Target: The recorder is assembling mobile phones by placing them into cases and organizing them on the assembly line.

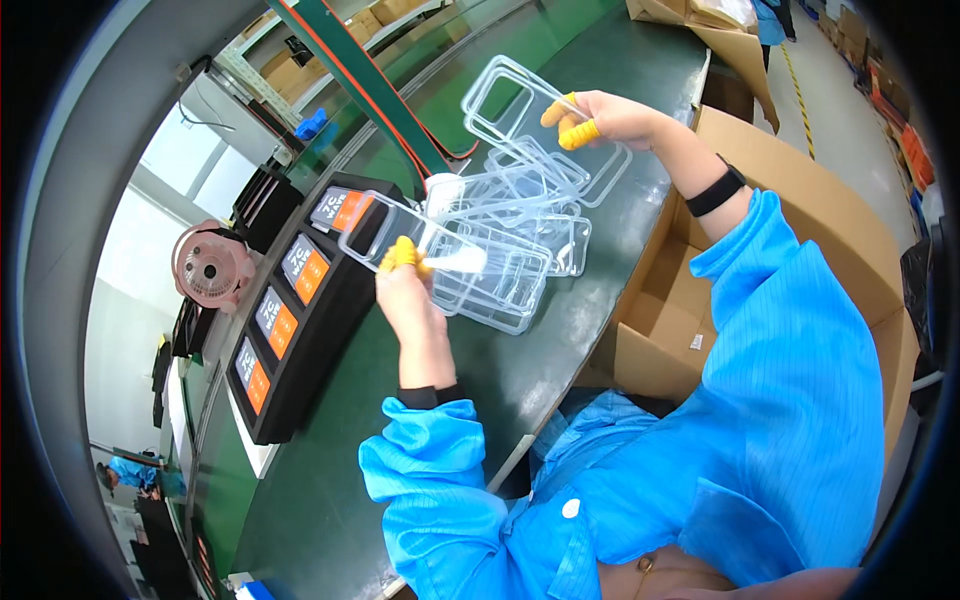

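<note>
My right hand (595, 120), with yellow finger cots on thumb and forefinger, pinches the edge of a clear phone case (541, 98) with a rounded opening at one end. It is held tilted above a loose heap of similar clear cases (510, 265) on the green bench. At the heap's left side, my left hand (405, 275), also in yellow finger cots, grips another clear phone case (375, 225) by its lower edge. A bright white patch (462, 260) shows beside the left fingers; I cannot tell whether it is glare or an object.
Left of the heap lies a black tray (325, 325) with several orange-and-grey packs. A pink fan (210, 265) stands beyond it. An open cardboard box (665, 290) is right of the green bench (350, 490). A green post (365, 85) rises behind the heap.
</note>
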Tool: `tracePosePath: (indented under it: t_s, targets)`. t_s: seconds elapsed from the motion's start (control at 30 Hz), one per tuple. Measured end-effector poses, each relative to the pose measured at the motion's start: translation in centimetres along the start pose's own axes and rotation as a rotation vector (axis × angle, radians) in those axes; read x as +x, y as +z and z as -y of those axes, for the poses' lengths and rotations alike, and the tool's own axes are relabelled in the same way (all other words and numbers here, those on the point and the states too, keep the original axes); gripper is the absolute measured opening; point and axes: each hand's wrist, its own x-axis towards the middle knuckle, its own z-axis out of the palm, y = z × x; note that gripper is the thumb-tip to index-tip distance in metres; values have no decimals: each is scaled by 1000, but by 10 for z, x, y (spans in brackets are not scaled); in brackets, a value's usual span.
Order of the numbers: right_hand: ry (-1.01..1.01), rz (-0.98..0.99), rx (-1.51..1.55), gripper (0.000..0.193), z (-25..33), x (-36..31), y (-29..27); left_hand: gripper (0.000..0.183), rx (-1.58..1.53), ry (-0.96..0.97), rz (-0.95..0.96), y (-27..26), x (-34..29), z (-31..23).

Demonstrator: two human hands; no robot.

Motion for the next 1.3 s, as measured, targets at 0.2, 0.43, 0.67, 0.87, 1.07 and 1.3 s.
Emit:
tracePosePath:
  t_s: [0.2,0.43,0.67,0.87,1.07,1.3]
  targets:
    - [-62,-386,-911,53,3,30,58,50,455,232,117,16,-3,42]
    - [-300,-250,-689,46,-28,22,68,71,961,314,-105,-3,-17,41]
    - [-17,-632,-654,54,-103,0,11,71,623,99,-96,-10,-37,79]
    - [-56,-409,-106,39,-125,-14,27,48,361,45,43,10,-13,91]
    - [112,-813,-256,42,-140,-97,5,33,253,-13,3,-54,-29,66]
    - [1202,-722,-886,60,-229,-405,-47,43,557,-49,78,-77,-76,40]
